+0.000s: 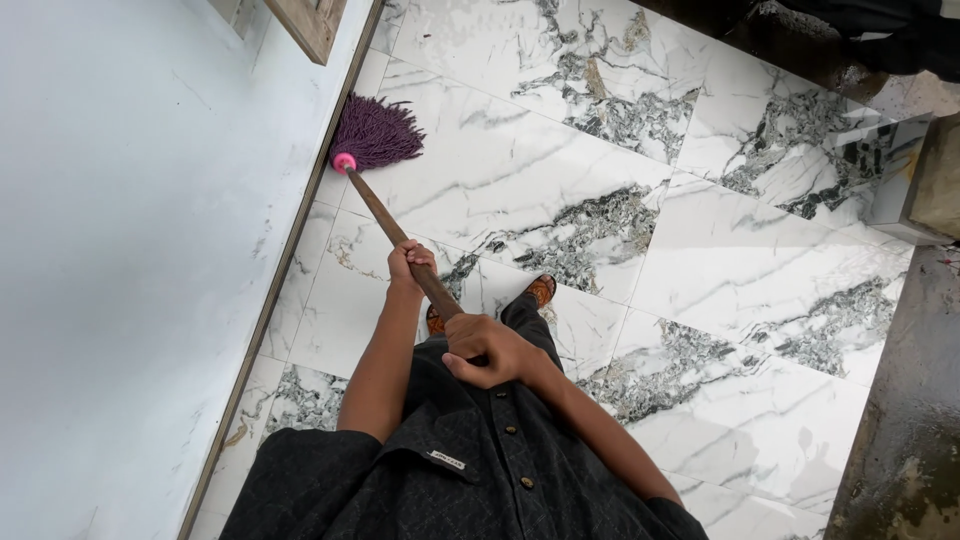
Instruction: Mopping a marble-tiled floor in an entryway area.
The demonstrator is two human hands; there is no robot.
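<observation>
Head view, largest first: white marble-patterned floor [700, 260] across the centre and right of the frame; pale wall [130, 250] filling the left. Purple mop head [375, 133] on the tiles at upper left, touching the wall's base. Brown wooden handle [385, 215] slanting down to centre. Left hand [410, 262] clenched around the handle mid-shaft; right hand [490, 350] clenched around its upper end, lower centre.

This looks like a home, likely an entrance or veranda area. The floor [600, 180] is laid with large glossy white tiles veined in grey and black like marble. A plain pale wall [120, 250] runs along the left, with the corner of a wooden frame [312, 22] above. At right, a rough dark concrete edge [905, 420] borders the tiles.
</observation>
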